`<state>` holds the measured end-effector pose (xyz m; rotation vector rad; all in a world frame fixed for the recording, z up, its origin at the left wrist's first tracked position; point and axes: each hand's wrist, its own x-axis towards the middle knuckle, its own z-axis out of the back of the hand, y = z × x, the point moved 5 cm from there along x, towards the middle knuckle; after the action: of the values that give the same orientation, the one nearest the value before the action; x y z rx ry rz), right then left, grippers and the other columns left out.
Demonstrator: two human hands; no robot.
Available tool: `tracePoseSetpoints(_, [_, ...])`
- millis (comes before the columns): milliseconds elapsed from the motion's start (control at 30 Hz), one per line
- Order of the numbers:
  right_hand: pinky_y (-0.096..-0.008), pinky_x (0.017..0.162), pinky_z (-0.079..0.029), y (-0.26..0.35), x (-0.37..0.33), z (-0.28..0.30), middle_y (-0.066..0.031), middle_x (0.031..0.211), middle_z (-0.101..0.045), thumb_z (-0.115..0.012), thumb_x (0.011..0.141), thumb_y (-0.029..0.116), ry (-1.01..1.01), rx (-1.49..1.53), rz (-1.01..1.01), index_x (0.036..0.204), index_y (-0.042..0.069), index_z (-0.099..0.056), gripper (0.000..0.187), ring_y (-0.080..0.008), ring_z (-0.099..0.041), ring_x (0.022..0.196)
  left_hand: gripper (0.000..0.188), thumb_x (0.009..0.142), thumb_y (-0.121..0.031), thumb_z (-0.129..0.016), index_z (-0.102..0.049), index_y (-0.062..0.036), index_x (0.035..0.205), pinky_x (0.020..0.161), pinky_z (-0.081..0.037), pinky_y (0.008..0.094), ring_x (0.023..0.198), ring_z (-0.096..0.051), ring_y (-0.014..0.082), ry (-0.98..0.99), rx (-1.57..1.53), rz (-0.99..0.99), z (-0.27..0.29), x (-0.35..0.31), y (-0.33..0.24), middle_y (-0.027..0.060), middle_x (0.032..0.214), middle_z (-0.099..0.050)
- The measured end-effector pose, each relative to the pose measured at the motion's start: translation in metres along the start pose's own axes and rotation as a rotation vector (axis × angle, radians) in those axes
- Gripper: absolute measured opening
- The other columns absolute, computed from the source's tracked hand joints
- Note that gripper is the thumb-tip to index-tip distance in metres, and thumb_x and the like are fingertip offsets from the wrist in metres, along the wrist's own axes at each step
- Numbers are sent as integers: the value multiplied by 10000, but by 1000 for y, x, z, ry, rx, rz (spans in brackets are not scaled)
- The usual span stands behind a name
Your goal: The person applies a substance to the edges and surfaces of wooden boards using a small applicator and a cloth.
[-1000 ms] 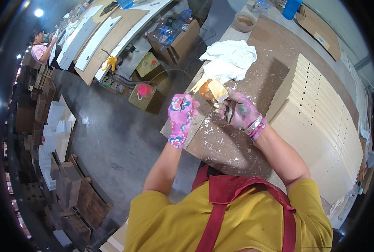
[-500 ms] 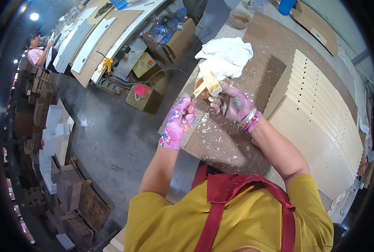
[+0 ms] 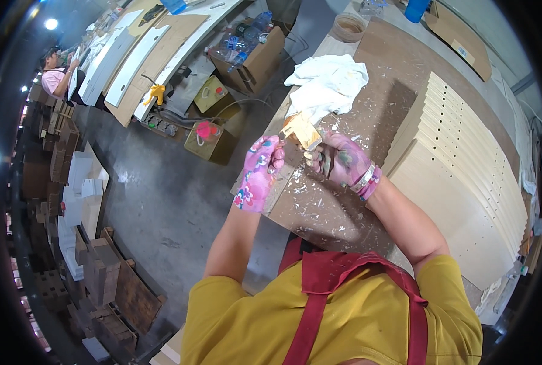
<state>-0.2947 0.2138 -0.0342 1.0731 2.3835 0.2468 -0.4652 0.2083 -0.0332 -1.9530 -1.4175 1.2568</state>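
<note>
My right hand (image 3: 344,159), in a stained pink floral glove, is closed around a putty knife (image 3: 307,132). Pale yellow filler coats its broad blade. Opposite it, my left hand (image 3: 258,173) wears a matching glove, its fingers curled around a narrow, filler-smeared spatula (image 3: 288,129). The spatula's tip meets or overlaps the wide blade; which of the two is hard to tell. Both tools are above the table's left edge. A crumpled white cloth (image 3: 330,82) lies just beyond them. Both tool handles are mostly hidden in my gloves.
A stack of pale boards (image 3: 453,188) with drilled holes covers the right of the paint-spattered brown table (image 3: 386,55). A round tub (image 3: 348,27) stands at its far end. Metal cans (image 3: 211,141) and a carton of bottles (image 3: 255,67) are left. Another person (image 3: 55,76) sits far left.
The two tools have come together, with the narrow spatula now against or over the wide blade. The wide blade has turned slightly, and my left hand has risen a little.
</note>
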Motion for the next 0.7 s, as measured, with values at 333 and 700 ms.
tracePoseSetpoints(333, [-329, 613, -544, 5, -3, -1, -100, 907, -630, -442, 1002, 184, -55, -19, 29, 1121, 66, -514, 183, -194, -610, 708, 110, 939, -137, -584, -575, -29, 954, 442, -362, 161, 543, -466, 55, -85, -85, 24, 8, 5, 11, -2, 696, -532])
tracePoseSetpoints(700, [-335, 582, -526, 9, -3, -1, -88, 845, -620, -459, 983, 160, -146, -58, 73, 1116, 63, -526, 178, -189, -597, 661, 90, 946, -153, -579, -555, -72, 914, 447, -347, 173, 557, -461, 54, -12, -94, 29, -8, -25, 7, -12, 706, -509])
